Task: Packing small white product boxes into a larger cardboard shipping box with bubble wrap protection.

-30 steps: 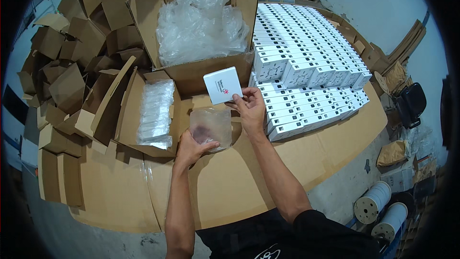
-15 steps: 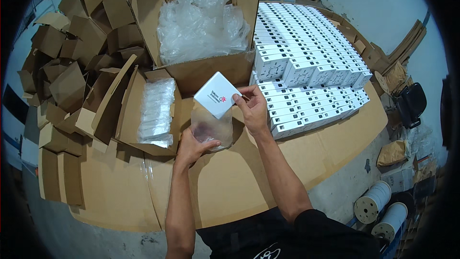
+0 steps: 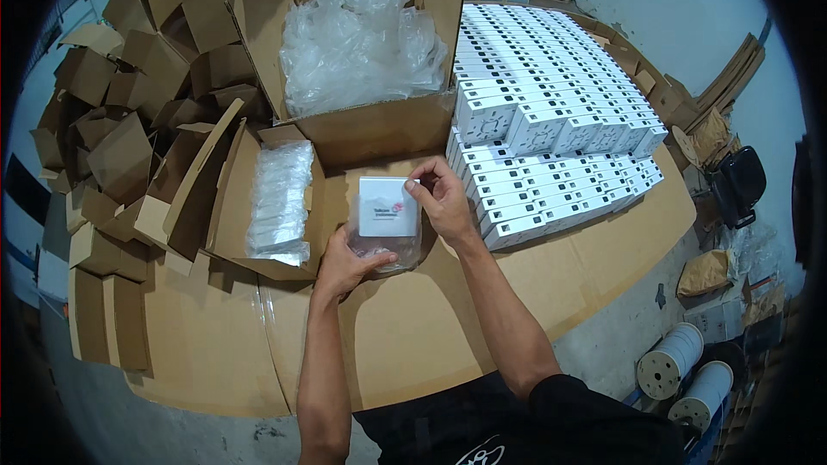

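Observation:
My left hand grips the lower part of a clear plastic bag, thumb across its front. Most of a flat white square box with a small red mark sits inside the bag, upright and seen through the film. At the box's upper right corner, my right hand pinches the edge between thumb and fingers. Left of my hands, an open carton holds a row of bagged white pieces.
Behind my hands stands a large open carton full of loose clear bags. Stacked rows of white boxes fill the right of the cardboard-covered table. Empty cartons pile up at the left. Cable spools stand on the floor.
The white box has moved down into the plastic bag and turned from tilted to nearly square. My right hand has followed it; my left hand stays on the bag.

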Available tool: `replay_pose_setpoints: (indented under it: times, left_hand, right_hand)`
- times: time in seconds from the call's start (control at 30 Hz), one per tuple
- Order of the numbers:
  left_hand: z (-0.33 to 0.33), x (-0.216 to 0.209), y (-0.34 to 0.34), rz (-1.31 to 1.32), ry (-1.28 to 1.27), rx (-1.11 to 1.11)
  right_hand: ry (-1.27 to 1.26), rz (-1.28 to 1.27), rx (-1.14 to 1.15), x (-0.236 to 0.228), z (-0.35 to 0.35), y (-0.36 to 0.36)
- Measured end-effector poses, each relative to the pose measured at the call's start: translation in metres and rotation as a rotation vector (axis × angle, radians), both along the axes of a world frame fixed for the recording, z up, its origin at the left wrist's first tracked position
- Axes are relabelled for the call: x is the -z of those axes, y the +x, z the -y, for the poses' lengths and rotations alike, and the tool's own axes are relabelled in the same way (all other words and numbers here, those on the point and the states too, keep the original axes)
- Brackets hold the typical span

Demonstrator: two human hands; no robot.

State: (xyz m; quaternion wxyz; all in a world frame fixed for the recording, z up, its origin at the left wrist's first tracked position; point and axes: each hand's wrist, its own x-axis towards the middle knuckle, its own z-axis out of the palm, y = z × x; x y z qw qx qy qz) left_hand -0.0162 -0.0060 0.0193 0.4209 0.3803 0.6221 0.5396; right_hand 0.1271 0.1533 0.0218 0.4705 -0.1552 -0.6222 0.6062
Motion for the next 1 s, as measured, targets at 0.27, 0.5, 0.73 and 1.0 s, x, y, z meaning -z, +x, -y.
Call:
replay_pose_setpoints:
  times: [0.27, 0.5, 0.73, 1.0]
  left_hand:
    - [-0.014, 0.021, 0.0, 0.176, 0.084, -0.166]
    - [-0.035, 0.035, -0.004, 0.269, 0.232, -0.306]
    - [-0.036, 0.03, -0.008, 0.212, 0.207, -0.256]
    - [-0.036, 0.025, -0.004, 0.133, 0.242, -0.321]
  right_hand:
    - [-0.129, 0.021, -0.072, 0.012, 0.002, -0.008]
    - [-0.325, 0.282, -0.096, 0.02, 0.02, -0.009]
    - [-0.399, 0.298, -0.106, 0.016, 0.02, -0.008]
    - [-0.461, 0.128, -0.086, 0.014, 0.023, -0.01]
